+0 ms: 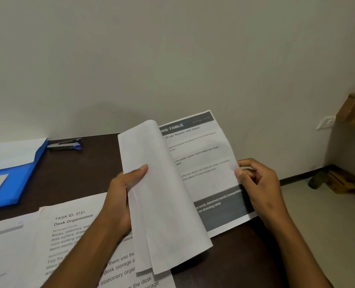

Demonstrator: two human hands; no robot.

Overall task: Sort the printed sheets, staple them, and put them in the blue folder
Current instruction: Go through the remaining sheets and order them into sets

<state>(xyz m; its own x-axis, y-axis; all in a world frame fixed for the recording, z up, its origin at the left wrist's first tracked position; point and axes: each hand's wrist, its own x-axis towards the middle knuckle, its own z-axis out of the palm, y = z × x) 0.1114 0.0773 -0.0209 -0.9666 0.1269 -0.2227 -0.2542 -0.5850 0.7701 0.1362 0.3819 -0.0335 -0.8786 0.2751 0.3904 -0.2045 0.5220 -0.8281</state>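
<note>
I hold a small stack of printed sheets (pixel 201 163) above the dark desk. My left hand (pixel 120 196) grips the front sheets, which are folded back to the left with their blank backs showing. My right hand (pixel 259 183) pinches the right edge of the rear sheet, whose print and grey bands are visible. More printed sheets (pixel 68 235) lie flat on the desk at the lower left, the top one headed "Desk Organization". The blue folder (pixel 16 175) lies open at the left with a white sheet in it. A stapler (pixel 65 144) sits just behind it, by the wall.
The dark desk (pixel 85 171) runs up to a pale wall. To the right the desk ends, and pale floor shows below with wooden furniture (pixel 347 181) and a wall socket (pixel 326 122).
</note>
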